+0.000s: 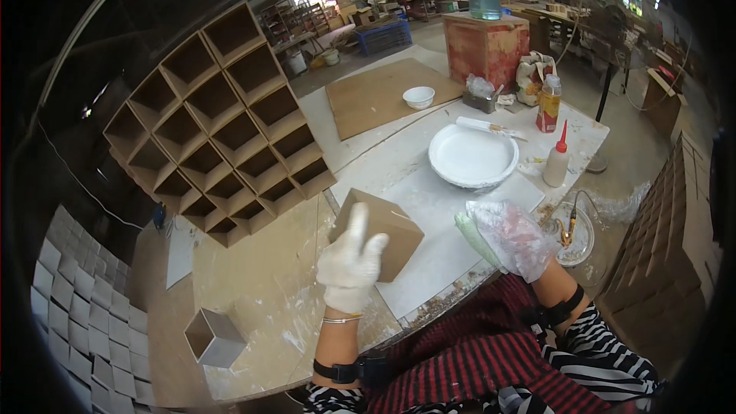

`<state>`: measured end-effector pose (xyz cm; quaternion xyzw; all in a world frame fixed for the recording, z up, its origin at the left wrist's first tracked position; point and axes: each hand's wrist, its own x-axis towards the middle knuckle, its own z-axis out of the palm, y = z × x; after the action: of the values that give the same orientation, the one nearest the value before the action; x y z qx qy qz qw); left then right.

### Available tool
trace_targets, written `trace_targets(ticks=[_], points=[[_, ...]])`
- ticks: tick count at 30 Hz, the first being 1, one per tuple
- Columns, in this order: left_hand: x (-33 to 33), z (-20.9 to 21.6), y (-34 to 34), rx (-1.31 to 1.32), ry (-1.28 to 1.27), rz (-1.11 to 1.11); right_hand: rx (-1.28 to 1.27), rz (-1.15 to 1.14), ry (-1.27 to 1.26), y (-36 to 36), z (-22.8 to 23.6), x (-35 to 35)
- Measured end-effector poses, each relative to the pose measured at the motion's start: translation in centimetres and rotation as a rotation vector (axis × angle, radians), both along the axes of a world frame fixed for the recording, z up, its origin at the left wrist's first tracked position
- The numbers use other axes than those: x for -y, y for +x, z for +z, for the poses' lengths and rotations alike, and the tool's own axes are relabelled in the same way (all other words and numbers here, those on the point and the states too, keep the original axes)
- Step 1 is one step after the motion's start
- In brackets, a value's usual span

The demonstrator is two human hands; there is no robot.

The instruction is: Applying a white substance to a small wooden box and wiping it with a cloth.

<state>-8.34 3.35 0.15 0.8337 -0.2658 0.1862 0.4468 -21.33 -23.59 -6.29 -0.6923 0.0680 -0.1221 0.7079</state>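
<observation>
My left hand [351, 264], in a white glove, holds a small brown cardboard box [392, 231] tilted over the table's front part. Its index finger and thumb stretch across the box, and the other fingers are partly hidden. A clear plastic bag wraps my right hand [517, 236], which grips a pale green flat thing [477, 238] whose kind I cannot make out. Beyond that hand sits a wide white basin [474, 155] of white paste. A flat white-handled tool [491, 129] lies across its far rim. Another small open box [215, 337] stands at the near left.
A stack of open square compartments [222, 123] rises at the left. At the right stand a red-tipped glue bottle [557, 161], a yellow-red bottle [549, 103] and a bucket [573, 234]. Farther back are a white bowl [418, 96] and a red box [487, 50]. White boxes [92, 322] fill the lower left.
</observation>
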Motion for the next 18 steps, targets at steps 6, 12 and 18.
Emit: trace_targets(ticks=[6, 12, 18], points=[[1.6, -4.0, -0.5, 0.557, 0.875, -0.189, 0.142, 0.046, -0.812, 3.3, 6.0, -3.0], [0.1, -0.2, -2.6, 0.26, 0.77, -0.165, 0.466, 0.12, -1.359, 13.5, 5.7, -1.4], [-1.9, -3.9, -1.5, 0.134, 0.71, 0.05, 0.052, 0.442, -1.734, 16.4, 5.2, -4.7]])
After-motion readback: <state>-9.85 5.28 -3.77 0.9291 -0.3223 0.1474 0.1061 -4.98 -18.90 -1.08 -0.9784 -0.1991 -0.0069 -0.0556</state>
